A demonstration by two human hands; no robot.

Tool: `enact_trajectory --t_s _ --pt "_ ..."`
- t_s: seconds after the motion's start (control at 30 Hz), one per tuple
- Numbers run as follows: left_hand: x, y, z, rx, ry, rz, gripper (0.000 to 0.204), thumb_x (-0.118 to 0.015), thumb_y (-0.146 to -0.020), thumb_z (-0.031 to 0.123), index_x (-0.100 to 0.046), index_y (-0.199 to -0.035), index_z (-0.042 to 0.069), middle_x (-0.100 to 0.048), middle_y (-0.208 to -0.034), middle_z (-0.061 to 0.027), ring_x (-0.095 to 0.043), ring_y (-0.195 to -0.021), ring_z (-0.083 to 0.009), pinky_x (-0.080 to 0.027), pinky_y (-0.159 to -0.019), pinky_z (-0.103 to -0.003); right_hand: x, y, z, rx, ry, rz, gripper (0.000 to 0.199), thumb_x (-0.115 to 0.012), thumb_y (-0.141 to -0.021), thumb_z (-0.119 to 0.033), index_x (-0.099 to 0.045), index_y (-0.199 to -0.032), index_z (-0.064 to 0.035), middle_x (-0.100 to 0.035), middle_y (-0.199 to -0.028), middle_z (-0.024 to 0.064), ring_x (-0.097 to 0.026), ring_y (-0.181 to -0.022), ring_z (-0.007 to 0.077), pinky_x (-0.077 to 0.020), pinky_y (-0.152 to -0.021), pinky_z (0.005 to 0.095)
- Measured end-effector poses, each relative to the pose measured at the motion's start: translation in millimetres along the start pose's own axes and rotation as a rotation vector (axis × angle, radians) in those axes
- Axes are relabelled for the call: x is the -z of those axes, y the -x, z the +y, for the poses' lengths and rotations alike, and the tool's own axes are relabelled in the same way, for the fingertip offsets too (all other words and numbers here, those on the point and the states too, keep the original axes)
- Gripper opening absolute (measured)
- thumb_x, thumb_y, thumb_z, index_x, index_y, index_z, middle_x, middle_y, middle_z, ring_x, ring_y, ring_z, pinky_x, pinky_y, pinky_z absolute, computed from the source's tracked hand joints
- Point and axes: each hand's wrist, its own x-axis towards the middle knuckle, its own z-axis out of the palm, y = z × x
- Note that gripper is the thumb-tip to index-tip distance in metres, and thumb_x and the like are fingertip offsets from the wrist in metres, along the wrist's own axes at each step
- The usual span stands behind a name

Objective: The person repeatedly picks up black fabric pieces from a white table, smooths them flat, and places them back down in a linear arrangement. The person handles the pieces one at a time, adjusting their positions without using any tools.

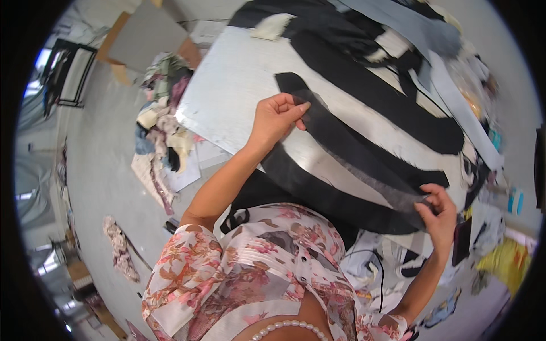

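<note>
Between my two hands stretches a sheer dark fabric strip point(364, 175), curved and slightly see-through. My left hand point(278, 118) pinches its upper left end between thumb and fingers. At the lower right, my right hand point(437, 215) grips the other end. Beneath the sheer strip lies a black fabric strip point(392, 152) with a frayed edge, partly covered by it. Another black curved piece point(324, 190) runs along the table's near edge, closer to my body. Farther back, a wide black fabric piece point(375, 91) lies flat on the white table point(222, 85).
Black, grey and white cloth is heaped at the table's far side, with a pale grey strip point(463, 108) hanging at the right. A scrap pile point(162, 125) lies on the floor at left, near a cardboard box point(142, 37). A yellow bag point(503, 264) sits at lower right.
</note>
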Motion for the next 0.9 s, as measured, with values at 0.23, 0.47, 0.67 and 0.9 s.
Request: enact_trajectory --t_s 0.23,0.47,0.67,0.9 --pt "35.6 -25.8 -10.3 -0.202 -0.489 0.245 0.017 -0.073 -0.089 0.017 -0.068 -0.086 0.0 -0.066 -0.066 -0.0006 -0.057 -0.055 -0.0059 -0.043 -0.053 -0.021 -47.6 -39.5 -14.0 0.057 0.025 -0.034 0.034 -0.071 -0.075 0.008 -0.063 -0.107 0.0004 -0.053 -0.064 -0.002 -0.047 -0.06 0.0043 -0.0376 -0.059 0.0197" --pt "35.3 -45.3 -10.1 -0.294 -0.852 0.375 0.021 -0.076 -0.083 0.024 -0.07 -0.079 0.004 -0.064 -0.06 -0.0013 -0.058 -0.053 -0.0102 -0.044 -0.053 -0.027 -55.2 -54.8 -11.9 0.096 0.098 -0.022 0.034 -0.073 -0.074 0.004 -0.063 -0.107 -0.001 -0.054 -0.062 0.0004 -0.048 -0.059 0.0056 -0.0383 -0.058 0.0208" --pt "27.2 -37.6 -2.2 -0.454 -1.082 0.447 0.025 -0.077 -0.08 0.028 -0.069 -0.094 0.009 -0.067 -0.071 -0.0014 -0.059 -0.056 -0.0153 -0.044 -0.052 -0.029 -53.9 -58.0 -15.5 0.115 0.128 -0.019 0.034 -0.073 -0.075 0.002 -0.063 -0.107 -0.0017 -0.059 -0.063 0.0032 -0.051 -0.059 0.0072 -0.041 -0.059 0.0221" --pt "19.1 -27.8 -19.2 -0.693 -1.421 -0.139 0.052 -0.043 -0.102 0.036 -0.038 -0.15 0.017 -0.024 -0.16 -0.0127 -0.019 -0.149 -0.0292 -0.008 -0.121 -0.05 -54.7 -65.5 -10.7 0.121 0.137 -0.023 0.035 -0.074 -0.076 -0.001 -0.063 -0.109 -0.0039 -0.06 -0.063 0.0044 -0.053 -0.058 0.0097 -0.0421 -0.059 0.0238"
